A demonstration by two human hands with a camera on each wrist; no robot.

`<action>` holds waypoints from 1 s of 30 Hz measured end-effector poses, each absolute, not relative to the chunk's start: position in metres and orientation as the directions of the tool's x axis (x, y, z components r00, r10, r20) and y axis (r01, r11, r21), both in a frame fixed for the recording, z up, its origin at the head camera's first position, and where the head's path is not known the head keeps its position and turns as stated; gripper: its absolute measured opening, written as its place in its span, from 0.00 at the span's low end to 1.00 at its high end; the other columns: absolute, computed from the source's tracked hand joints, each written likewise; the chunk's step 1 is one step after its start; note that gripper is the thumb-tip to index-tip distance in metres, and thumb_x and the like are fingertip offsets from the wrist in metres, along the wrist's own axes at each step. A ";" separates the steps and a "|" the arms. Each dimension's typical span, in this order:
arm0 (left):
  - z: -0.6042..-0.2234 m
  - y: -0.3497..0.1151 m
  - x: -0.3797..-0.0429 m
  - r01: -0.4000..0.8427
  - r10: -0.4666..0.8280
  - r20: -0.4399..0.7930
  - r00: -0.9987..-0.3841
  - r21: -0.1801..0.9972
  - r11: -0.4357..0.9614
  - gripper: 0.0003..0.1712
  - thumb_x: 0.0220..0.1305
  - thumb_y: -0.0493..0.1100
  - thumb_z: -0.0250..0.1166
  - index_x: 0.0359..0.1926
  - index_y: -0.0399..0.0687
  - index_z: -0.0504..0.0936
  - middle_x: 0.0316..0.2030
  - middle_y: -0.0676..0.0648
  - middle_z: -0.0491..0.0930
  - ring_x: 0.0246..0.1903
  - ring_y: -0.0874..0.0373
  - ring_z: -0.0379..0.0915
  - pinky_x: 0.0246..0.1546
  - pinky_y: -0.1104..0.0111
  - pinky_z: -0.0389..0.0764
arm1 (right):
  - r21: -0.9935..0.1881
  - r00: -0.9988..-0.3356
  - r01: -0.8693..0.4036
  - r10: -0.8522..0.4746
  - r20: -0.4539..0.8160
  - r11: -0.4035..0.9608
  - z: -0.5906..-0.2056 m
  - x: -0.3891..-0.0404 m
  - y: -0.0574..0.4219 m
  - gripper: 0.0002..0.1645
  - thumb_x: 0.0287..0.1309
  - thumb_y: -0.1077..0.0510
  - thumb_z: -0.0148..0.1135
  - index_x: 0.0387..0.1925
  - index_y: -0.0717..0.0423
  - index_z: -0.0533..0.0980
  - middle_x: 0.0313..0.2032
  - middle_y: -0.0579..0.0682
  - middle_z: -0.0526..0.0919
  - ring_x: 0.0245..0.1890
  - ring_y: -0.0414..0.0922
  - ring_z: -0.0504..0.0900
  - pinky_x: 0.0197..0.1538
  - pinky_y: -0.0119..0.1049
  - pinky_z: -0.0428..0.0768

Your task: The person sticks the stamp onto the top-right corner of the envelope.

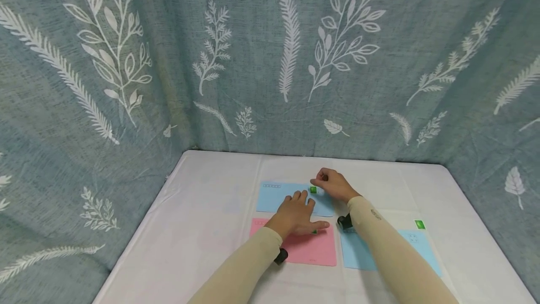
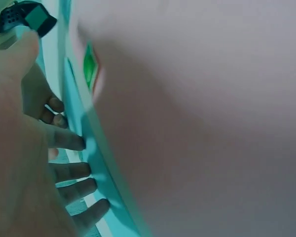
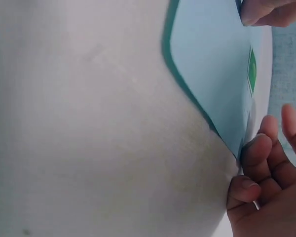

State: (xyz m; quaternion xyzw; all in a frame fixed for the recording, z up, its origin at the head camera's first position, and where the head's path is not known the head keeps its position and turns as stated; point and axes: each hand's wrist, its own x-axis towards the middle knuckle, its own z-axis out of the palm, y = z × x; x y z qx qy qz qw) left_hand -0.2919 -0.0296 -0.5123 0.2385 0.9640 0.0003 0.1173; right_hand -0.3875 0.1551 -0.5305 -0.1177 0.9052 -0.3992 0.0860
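A light-blue envelope (image 1: 276,198) lies at the back of the table, with a green stamp (image 1: 313,190) near its upper right. My left hand (image 1: 295,215) rests on this envelope with spread fingertips. Its thumb and palm are above the pink envelope (image 1: 314,252), partly covering that one's green stamp (image 1: 314,232). At the back envelope's right end is my right hand (image 1: 335,186), fingers bent. In the right wrist view, this hand's fingertips (image 3: 256,148) meet the blue envelope's corner (image 3: 222,98); whether they pinch it is hidden.
Another blue envelope (image 1: 419,247) lies at the front right, partly under the right forearm, with a green stamp (image 1: 419,224) at its upper corner. A leaf-patterned curtain (image 1: 253,60) borders the white table (image 1: 202,191). Black wrist cameras (image 1: 345,221) hang below both wrists.
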 end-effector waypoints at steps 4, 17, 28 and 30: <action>-0.515 -0.028 -0.292 0.471 0.468 -0.202 -0.860 0.037 0.881 0.53 0.75 0.83 0.44 0.82 0.51 0.69 0.81 0.43 0.60 0.79 0.47 0.57 0.74 0.50 0.66 | -0.756 -0.961 -0.159 -0.276 -0.029 0.634 -0.530 -0.384 0.159 0.18 0.78 0.44 0.64 0.48 0.56 0.80 0.37 0.51 0.83 0.35 0.47 0.79 0.44 0.46 0.77; -0.522 -0.028 -0.291 0.454 0.452 -0.203 -0.868 0.043 0.890 0.51 0.80 0.78 0.40 0.84 0.47 0.64 0.83 0.40 0.56 0.81 0.47 0.53 0.77 0.51 0.63 | -0.755 -0.963 -0.179 -0.268 0.004 0.630 -0.518 -0.371 0.177 0.21 0.79 0.41 0.63 0.54 0.53 0.82 0.45 0.51 0.84 0.41 0.47 0.81 0.49 0.49 0.79; -0.525 -0.016 -0.278 0.511 0.510 -0.113 -0.853 0.025 0.859 0.54 0.78 0.80 0.40 0.87 0.49 0.59 0.85 0.39 0.49 0.84 0.44 0.46 0.79 0.49 0.59 | -0.762 -0.961 -0.206 -0.274 0.039 0.613 -0.503 -0.359 0.196 0.19 0.79 0.42 0.63 0.54 0.52 0.83 0.48 0.51 0.86 0.50 0.50 0.83 0.58 0.55 0.79; -0.525 -0.008 -0.270 0.553 0.551 -0.085 -0.830 0.006 0.833 0.54 0.78 0.81 0.38 0.87 0.50 0.57 0.86 0.39 0.48 0.84 0.44 0.46 0.79 0.50 0.59 | -0.763 -0.961 -0.209 -0.272 0.046 0.611 -0.501 -0.356 0.201 0.20 0.80 0.42 0.63 0.54 0.53 0.83 0.49 0.51 0.86 0.52 0.51 0.83 0.59 0.57 0.79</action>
